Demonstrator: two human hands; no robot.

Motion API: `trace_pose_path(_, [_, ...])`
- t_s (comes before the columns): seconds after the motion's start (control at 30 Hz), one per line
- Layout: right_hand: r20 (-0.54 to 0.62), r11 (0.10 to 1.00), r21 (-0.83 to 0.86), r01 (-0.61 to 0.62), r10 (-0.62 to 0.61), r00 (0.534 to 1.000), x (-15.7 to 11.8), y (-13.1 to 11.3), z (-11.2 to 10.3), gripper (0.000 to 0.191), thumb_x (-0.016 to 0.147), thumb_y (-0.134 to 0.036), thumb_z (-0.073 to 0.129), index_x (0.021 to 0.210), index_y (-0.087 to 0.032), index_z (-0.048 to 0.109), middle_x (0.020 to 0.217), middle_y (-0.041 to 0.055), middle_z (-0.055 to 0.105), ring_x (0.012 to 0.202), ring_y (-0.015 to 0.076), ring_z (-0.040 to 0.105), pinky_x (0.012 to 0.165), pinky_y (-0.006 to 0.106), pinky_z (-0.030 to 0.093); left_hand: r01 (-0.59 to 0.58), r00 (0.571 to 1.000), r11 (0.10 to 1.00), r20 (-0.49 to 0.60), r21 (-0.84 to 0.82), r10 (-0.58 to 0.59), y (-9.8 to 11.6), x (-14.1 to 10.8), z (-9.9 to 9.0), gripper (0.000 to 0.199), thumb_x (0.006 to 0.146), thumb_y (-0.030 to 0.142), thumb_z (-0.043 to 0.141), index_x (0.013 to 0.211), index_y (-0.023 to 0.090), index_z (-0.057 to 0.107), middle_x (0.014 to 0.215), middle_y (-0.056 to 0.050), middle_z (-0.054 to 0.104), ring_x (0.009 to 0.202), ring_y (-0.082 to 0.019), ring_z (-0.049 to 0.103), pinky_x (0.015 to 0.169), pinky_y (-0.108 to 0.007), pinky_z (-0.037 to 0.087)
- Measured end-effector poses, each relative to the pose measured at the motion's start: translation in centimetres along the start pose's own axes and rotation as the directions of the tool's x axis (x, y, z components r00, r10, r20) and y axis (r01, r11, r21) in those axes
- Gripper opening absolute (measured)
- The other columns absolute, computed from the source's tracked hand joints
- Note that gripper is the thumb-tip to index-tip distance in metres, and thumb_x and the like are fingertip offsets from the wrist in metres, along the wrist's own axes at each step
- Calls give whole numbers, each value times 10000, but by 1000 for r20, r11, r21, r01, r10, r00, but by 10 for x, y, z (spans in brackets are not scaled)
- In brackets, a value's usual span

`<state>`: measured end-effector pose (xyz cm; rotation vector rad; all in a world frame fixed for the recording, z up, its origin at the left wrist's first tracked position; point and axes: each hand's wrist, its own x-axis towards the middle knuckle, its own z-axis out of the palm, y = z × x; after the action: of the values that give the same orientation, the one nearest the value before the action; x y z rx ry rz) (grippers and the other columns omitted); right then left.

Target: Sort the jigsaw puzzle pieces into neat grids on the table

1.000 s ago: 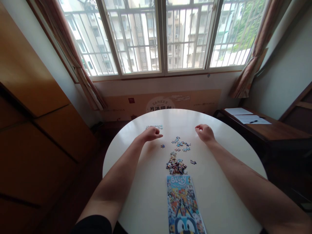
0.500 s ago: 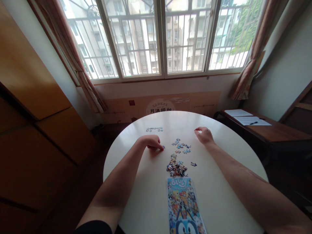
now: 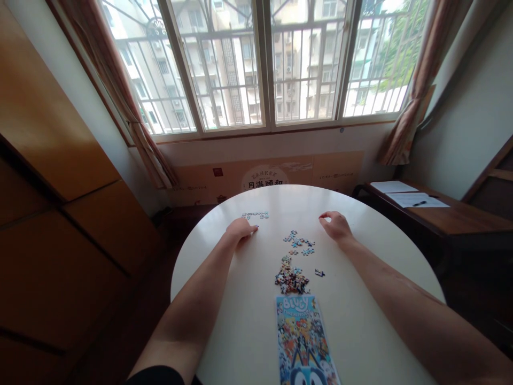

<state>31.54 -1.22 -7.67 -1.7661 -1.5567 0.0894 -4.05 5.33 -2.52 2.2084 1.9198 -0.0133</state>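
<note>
My left hand [image 3: 241, 228] is over the left part of the white round table [image 3: 360, 310], just in front of a joined strip of jigsaw pieces [image 3: 255, 215]. Its fingers are mostly curled, and the fingertips are on a small bluish puzzle piece [image 3: 257, 227]. On the right, my right hand [image 3: 335, 224] rests with thumb and forefinger brought together in a loop; whether anything sits in that pinch is too small to tell. Between the hands are scattered blue puzzle pieces [image 3: 296, 242]. Closer to me is a heap of mixed pieces [image 3: 292, 278], with a dark piece [image 3: 319, 272] lying apart.
A colourful Bluey picture sheet [image 3: 304, 337] lies at the table's near side. To the right, a brown wooden side table [image 3: 460, 219] bears papers [image 3: 414, 200] and a pen [image 3: 420, 203]. A barred window and curtains are beyond, with wooden cabinets at left.
My left hand has slid away from me and to the left, toward the joined strip, with the small bluish piece at its fingertips. The right hand has barely moved.
</note>
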Motion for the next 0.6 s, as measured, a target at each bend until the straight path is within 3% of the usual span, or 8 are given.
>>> trace_pose_path(0.07, [5, 1000, 1, 4, -4, 1000, 0, 1, 1, 257, 813, -303, 522, 899, -182, 731, 1034, 108, 701, 1024, 250, 612, 968, 338, 415, -35, 999, 999, -27, -34, 35, -4, 2, 2, 460, 790, 543, 573, 495, 189, 586, 441, -37, 563, 474, -155, 534, 542, -258, 404])
trace_pose_path(0.13, [8, 1000, 2, 4, -4, 1000, 0, 1, 2, 252, 811, -297, 522, 893, -184, 733, 1039, 106, 702, 1028, 248, 611, 972, 339, 414, -107, 986, 993, -130, -53, 100, -8, 1, 4, 401, 787, 520, 592, 563, 189, 621, 509, -30, 602, 516, -155, 541, 544, -254, 396])
trace_pose_path(0.23, [12, 1000, 3, 3, -3, 1000, 0, 1, 2, 247, 811, -297, 528, 893, -189, 734, 1050, 101, 700, 1036, 248, 608, 970, 339, 416, -253, 911, 966, -350, -59, 217, -14, -4, 4, 262, 811, 435, 601, 776, 193, 694, 670, -17, 659, 622, -155, 568, 599, -245, 412])
trace_pose_path(0.3, [18, 1000, 5, 1, -2, 1000, 0, 0, 2, 244, 814, -300, 531, 896, -193, 733, 1055, 98, 697, 1038, 248, 607, 965, 337, 419, -333, 863, 941, -420, -57, 280, -18, -7, 5, 216, 837, 347, 578, 922, 210, 721, 764, -12, 675, 683, -152, 588, 674, -246, 439])
trace_pose_path(0.4, [23, 1000, 8, 3, -3, 1000, -1, 0, 2, 238, 816, -301, 532, 891, -195, 731, 1050, 96, 697, 1033, 248, 608, 964, 337, 418, -397, 841, 917, -411, -29, 351, -20, -9, 5, 257, 848, 243, 544, 996, 255, 754, 889, -21, 682, 757, -153, 607, 774, -252, 456])
trace_pose_path(0.6, [25, 1000, 19, 16, -16, 1000, -1, -1, 1, 246, 815, -295, 530, 896, -180, 732, 1055, 106, 699, 1035, 250, 611, 971, 337, 414, -380, 870, 925, -336, 12, 362, -16, -13, 6, 234, 840, 281, 588, 960, 268, 788, 990, -43, 663, 825, -177, 617, 783, -258, 460])
